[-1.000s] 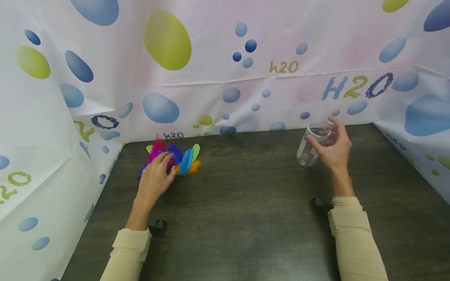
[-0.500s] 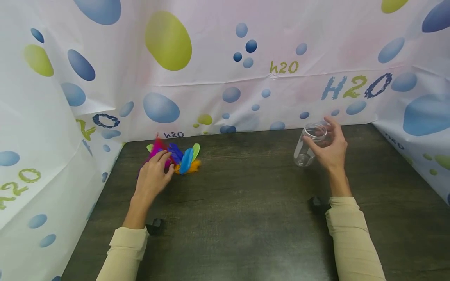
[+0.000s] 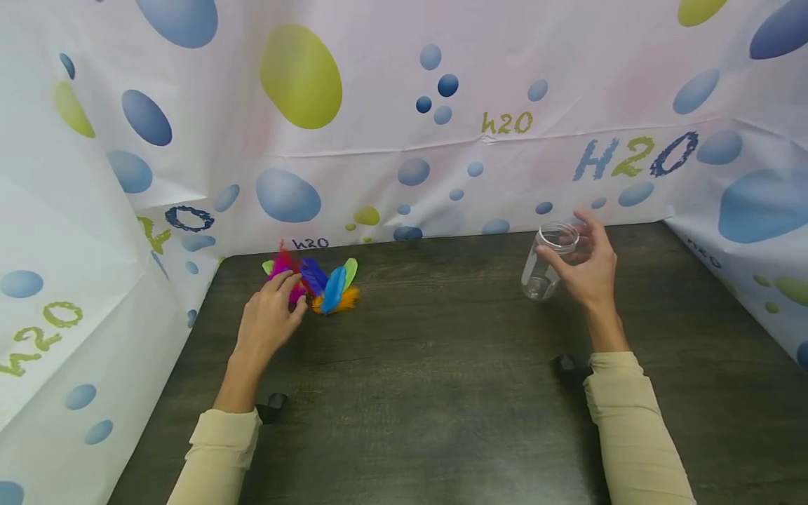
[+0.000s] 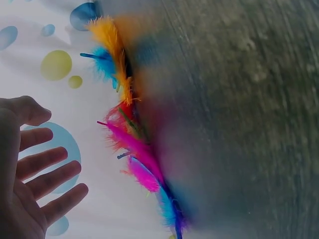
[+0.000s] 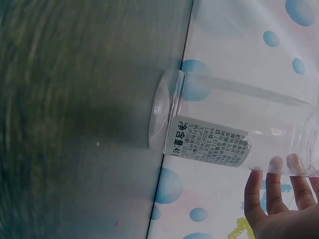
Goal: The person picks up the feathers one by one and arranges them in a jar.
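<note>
A pile of colourful feathers [image 3: 334, 291] lies on the dark table toward the back left, in pink, purple, blue, orange, green and red. My left hand [image 3: 268, 315] hovers beside the pile and partly hides it in the head view. Its fingers [image 4: 50, 164] are spread and hold nothing in the left wrist view. At the back right, my right hand [image 3: 592, 270] grips a clear jar [image 3: 536, 277] near its open rim, thumb on one side and fingers on the other. The jar is upright, slightly tilted, and bears a printed label [image 5: 209, 142]. Whether its base touches the table cannot be told.
The dark wood-grain table [image 3: 410, 393] extends between and in front of both arms. A white backdrop [image 3: 379, 133] with blue and green spots and H2O lettering rises behind the table and along both sides.
The jar has shifted slightly left with my right hand. My left hand has drawn slightly left and back from the feathers. The head view has also shifted a little.
</note>
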Motion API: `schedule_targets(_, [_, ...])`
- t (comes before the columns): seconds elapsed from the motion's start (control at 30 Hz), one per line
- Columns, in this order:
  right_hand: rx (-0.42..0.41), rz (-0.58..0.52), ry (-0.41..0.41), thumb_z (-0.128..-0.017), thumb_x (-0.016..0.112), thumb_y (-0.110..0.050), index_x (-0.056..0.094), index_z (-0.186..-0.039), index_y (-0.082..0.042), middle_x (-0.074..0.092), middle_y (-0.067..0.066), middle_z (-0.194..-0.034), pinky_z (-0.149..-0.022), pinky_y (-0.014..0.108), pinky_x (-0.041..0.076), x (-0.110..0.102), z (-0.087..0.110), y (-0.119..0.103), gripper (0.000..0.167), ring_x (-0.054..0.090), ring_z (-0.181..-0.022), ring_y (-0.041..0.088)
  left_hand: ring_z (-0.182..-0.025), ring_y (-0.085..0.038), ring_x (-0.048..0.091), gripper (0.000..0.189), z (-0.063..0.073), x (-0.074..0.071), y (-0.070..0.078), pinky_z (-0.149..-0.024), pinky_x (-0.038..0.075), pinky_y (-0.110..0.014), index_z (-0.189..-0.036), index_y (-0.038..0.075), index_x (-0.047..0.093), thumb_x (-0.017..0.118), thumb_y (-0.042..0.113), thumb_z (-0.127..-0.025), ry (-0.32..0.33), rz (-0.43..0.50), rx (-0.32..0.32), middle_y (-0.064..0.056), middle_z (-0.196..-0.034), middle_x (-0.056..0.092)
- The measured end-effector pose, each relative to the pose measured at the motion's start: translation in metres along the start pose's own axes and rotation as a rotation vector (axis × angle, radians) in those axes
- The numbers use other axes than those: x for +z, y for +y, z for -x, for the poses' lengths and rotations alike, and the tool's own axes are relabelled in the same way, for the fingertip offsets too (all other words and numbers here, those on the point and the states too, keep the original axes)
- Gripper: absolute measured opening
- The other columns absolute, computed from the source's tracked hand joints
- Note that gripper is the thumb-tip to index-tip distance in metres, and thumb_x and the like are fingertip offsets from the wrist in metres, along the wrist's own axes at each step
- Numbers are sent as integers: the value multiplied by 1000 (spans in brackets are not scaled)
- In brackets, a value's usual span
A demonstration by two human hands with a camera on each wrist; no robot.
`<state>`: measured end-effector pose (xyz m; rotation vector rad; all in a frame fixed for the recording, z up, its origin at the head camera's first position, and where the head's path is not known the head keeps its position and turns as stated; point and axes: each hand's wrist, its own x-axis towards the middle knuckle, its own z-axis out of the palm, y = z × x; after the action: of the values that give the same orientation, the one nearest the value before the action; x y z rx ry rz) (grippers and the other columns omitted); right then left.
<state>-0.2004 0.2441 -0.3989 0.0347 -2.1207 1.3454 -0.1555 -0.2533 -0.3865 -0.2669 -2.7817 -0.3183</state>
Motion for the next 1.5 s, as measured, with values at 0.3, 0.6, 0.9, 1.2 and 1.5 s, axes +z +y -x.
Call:
schedule_targets(0.3, [-23,-2,-43,-83,85,-8,52,-151,-10,62,19,-126,-85,16,44,3,0,-3,75,55,-100,1,-115,-52,63,43,1,2,-4,-95,52,-64,-130,-9,64,74,10,-92,18,4,7,-30,-135,61])
schedule_targets(0.6, [-27,-22,-80,-84,84,-9,52,-151,-10,62,21,-125,-86,18,44,13,4,-3,74,56,-109,7,-113,-52,64,40,10,6,-11,-91,54,-65,-126,-10,66,72,8,-91,64,12,32,-31,-132,63])
schedule_targets(0.9, [-51,-30,-91,-83,84,-6,52,-151,-9,63,23,-125,-85,16,45,16,6,-3,75,60,-111,21,-111,-52,64,41,11,3,-13,-92,54,-64,-127,-10,66,73,8,-91,51,5,12,-31,-133,62])
schedule_targets(1.2, [-79,-42,-87,-81,85,-3,53,-150,-11,64,19,-128,-84,14,45,14,8,-6,76,59,-107,10,-112,-53,64,44,5,-1,-13,-92,54,-64,-130,-10,64,72,9,-92,32,-5,8,-31,-134,61])
schedule_targets(1.5, [-82,-53,-90,-79,86,-1,54,-150,-12,66,20,-126,-85,19,47,13,12,-6,79,57,-107,4,-112,-53,64,45,12,-3,-17,-92,54,-64,-131,-10,63,72,9,-92,23,-12,-2,-32,-133,61])
